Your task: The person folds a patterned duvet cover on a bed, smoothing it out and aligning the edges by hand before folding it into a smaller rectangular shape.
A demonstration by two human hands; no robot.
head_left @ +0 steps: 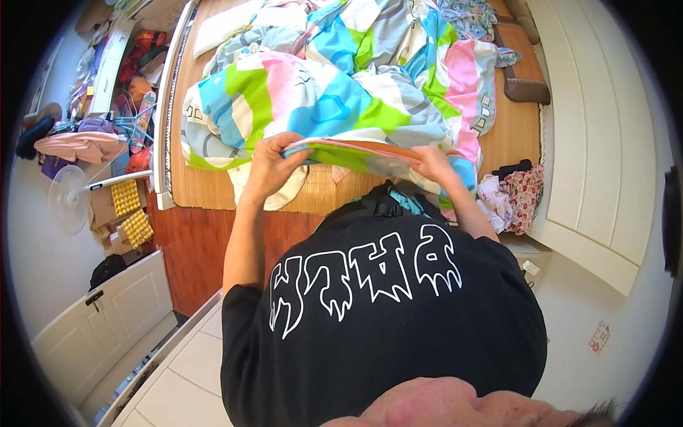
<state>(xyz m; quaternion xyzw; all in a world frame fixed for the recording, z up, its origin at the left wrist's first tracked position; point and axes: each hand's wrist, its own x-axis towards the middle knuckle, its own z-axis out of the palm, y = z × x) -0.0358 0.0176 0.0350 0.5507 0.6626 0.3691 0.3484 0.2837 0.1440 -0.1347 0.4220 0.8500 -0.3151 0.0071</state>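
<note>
Clutter fills the far left: a white standing fan (69, 200) on the floor, and just beside it open cardboard boxes (122, 217) holding yellow trays with rows of pockets; what sits in the pockets is too small to tell. Above them a heap of pink and purple cloth (75, 144) rests on some piece of furniture. Further right runs the bed (206, 186), covered by a woven mat, with a white rail along its left edge. On it lies a bunched duvet cover (320, 92) in blue, green, pink and white blocks. The left hand (270, 167) has its grip pinched on the near hem of that cover, fingers curled over the pink edge. The hem stretches taut across to the right hand (430, 162), whose grip is likewise pressed together on the fabric. Beyond it, at the bed's right corner, sits a small pile of floral cloth (514, 196), and a brown cushion (523, 75) lies near the white headboard (590, 128).
</note>
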